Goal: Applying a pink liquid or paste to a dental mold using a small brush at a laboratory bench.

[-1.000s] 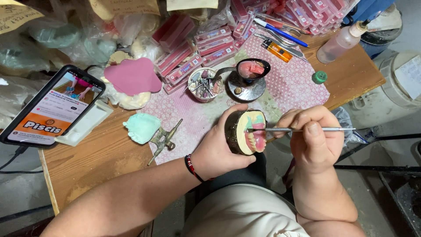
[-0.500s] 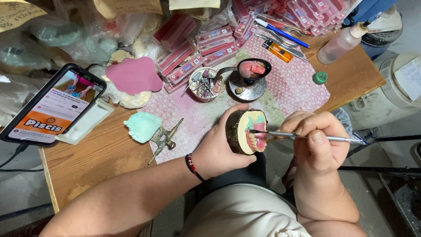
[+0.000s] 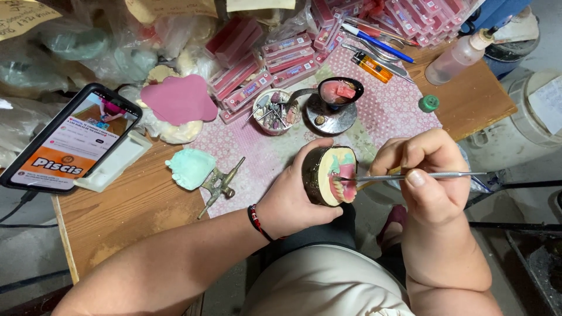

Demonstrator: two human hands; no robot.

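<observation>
- Left hand [image 3: 295,199] wraps around a round dental cast [image 3: 328,175], fingers pressed against its dark side, holding it just off the near edge of the wooden table [image 3: 134,216], above the lap.
- The cast shows a row of teeth set in pink wax, facing the right hand [image 3: 424,175].
- Right hand pinches a thin metal instrument [image 3: 410,176] between thumb and fingers; its tip touches the wax beside the teeth, the handle sticks out to the right.
- Just beyond the cast: a small black bowl on a metal stand [image 3: 333,105] with pink wax in it, and a little round dish of tools [image 3: 275,111] touching its left side.
- Left of the cast, near: a pale green cast [image 3: 190,168] with a metal articulator part [image 3: 219,184] against it.
- Farther left of the cast: a phone [image 3: 70,140] leaning at the table's left end, screen lit.
- Beyond the cast, at the back: pink boxes [image 3: 257,76] stacked thick, a blue pen [image 3: 377,42], an orange lighter [image 3: 374,67], a clear bottle [image 3: 459,55].
- Open room: bare wood left of the cast, near the front edge; the patterned mat [image 3: 392,117] right of the stand is mostly free.
</observation>
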